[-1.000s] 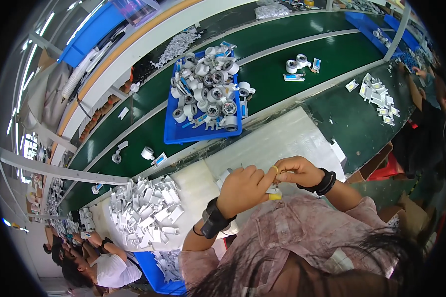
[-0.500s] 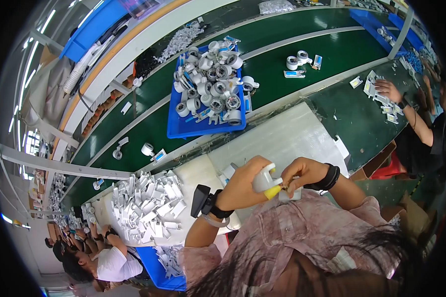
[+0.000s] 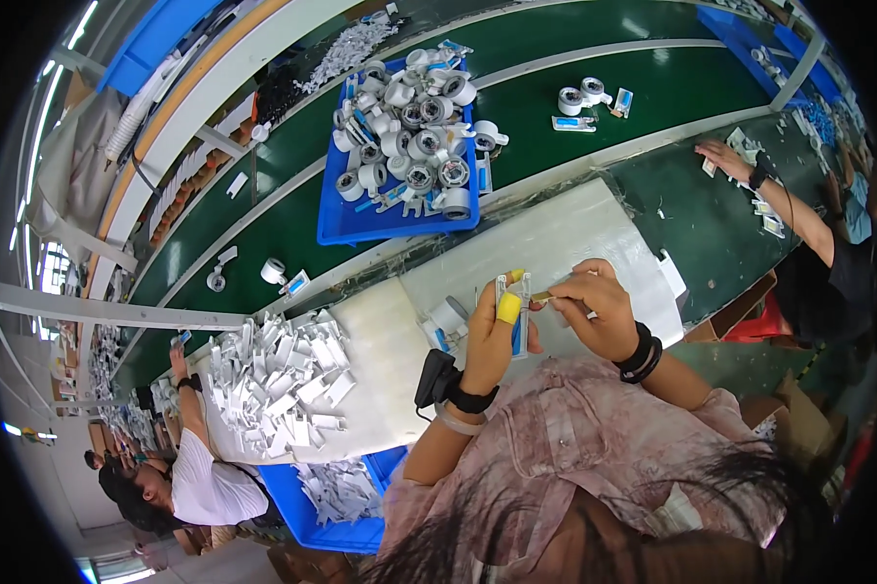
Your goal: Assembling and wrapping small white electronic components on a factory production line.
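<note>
My left hand (image 3: 489,341) is closed around a narrow flat piece, clear and white with blue on it (image 3: 521,331). Yellow finger covers (image 3: 508,308) show on its fingertips. My right hand (image 3: 599,310) pinches a small yellowish strip (image 3: 543,298) against that piece's side. Both hands are raised over the front of a pale mat (image 3: 565,238). Just left of my left hand, a white cylindrical part (image 3: 448,316) lies on the mat, with a blue-faced bit beside it.
White plastic pieces (image 3: 283,384) are heaped at left, above a blue bin (image 3: 307,530). Beyond the mat, a blue tray (image 3: 399,232) is piled with round white parts. More parts (image 3: 584,97) sit on the green conveyor. Co-workers' hands (image 3: 725,158) reach in at right and far left.
The white rounded part has left my left hand's grip, which now shows a flat clear-and-blue piece. Both hands moved up and farther over the mat. The right co-worker's hand shifted left.
</note>
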### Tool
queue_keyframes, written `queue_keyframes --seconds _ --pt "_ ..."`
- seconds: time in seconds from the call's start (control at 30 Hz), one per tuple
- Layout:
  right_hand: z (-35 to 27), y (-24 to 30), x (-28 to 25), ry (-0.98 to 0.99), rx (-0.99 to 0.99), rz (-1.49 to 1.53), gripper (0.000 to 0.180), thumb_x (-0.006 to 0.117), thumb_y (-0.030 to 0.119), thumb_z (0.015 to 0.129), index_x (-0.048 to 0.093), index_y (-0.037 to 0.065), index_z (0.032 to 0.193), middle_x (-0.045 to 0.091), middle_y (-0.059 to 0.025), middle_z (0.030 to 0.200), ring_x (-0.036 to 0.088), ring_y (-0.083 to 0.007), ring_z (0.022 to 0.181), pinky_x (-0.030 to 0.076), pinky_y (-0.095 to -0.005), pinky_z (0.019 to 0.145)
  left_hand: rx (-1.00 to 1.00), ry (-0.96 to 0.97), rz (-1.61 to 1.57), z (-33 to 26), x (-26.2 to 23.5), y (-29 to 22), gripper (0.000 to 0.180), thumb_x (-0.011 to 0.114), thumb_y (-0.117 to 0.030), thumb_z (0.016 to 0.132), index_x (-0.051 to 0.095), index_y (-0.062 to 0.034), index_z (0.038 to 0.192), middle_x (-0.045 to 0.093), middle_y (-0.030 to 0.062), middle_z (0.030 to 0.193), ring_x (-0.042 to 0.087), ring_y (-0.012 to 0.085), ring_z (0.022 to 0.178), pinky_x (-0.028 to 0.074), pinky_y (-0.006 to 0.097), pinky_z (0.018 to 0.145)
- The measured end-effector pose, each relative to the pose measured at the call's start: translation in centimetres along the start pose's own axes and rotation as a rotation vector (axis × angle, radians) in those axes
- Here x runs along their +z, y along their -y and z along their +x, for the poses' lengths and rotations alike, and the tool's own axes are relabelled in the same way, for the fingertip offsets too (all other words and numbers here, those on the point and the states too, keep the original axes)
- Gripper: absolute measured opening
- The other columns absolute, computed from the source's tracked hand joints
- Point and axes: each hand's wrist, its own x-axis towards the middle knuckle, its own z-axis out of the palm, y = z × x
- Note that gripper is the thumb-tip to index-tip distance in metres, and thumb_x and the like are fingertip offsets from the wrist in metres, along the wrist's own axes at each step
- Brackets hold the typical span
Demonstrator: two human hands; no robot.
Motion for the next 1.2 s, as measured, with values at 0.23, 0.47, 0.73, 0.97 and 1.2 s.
queue_keyframes --seconds 0.23,0.47,0.73,0.97,1.2 --pt "-0.8 -0.4 0.3 0.014 -0.096 0.04 0.02 0.072 0.002 0.076 0.065 0.009 0.094 0.065 -0.0036 0.08 0.059 -0.0198 0.07 0.043 -0.0368 0.083 0.037 0.023 0.069 -0.7 0.5 0.3 0.04 0.046 -0.005 0.09 0.041 -0.0003 0.13 0.057 0.011 0.092 0.058 0.0162 0.062 0.053 0.029 0.053" --pt "-1.2 -0.4 0.9 -0.034 -0.068 0.06 0.021 0.078 0.005 0.07 0.068 0.011 0.088 0.058 -0.004 0.083 0.052 -0.0245 0.081 0.042 -0.0345 0.075 0.088 0.072 0.058 -1.1 0.7 0.7 0.042 0.043 -0.002 0.09 0.039 -0.0001 0.131 0.057 0.0102 0.095 0.057 0.0141 0.07 0.052 0.026 0.055" --pt "-1.2 -0.3 0.8 -0.053 -0.134 0.004 0.025 0.08 0.006 0.067 0.07 0.013 0.089 0.057 -0.0021 0.082 0.05 -0.0229 0.079 0.04 -0.0329 0.074 0.119 0.14 0.165 -1.4 0.8 0.5 0.043 0.039 0.003 0.088 0.038 -0.0006 0.131 0.055 0.0087 0.093 0.054 0.0128 0.07 0.049 0.026 0.058" --pt "-1.3 -0.5 0.7 -0.055 -0.155 0.003 0.025 0.08 0.007 0.066 0.07 0.013 0.088 0.056 -0.0022 0.082 0.05 -0.0237 0.079 0.039 -0.0333 0.075 0.094 0.11 0.199 -1.5 1.1 0.3 0.04 0.04 0.003 0.086 0.041 -0.0006 0.126 0.054 0.0061 0.084 0.051 0.0092 0.064 0.045 0.023 0.056" --pt "-1.4 -0.8 1.0 -0.041 -0.117 0.031 0.025 0.08 0.005 0.065 0.069 0.012 0.087 0.056 -0.0029 0.081 0.05 -0.0244 0.08 0.039 -0.0336 0.075 0.121 0.155 0.181 -1.4 0.6 1.0 0.035 0.042 -0.003 0.092 0.041 0.0002 0.128 0.054 0.0063 0.087 0.052 0.0103 0.066 0.046 0.024 0.058"
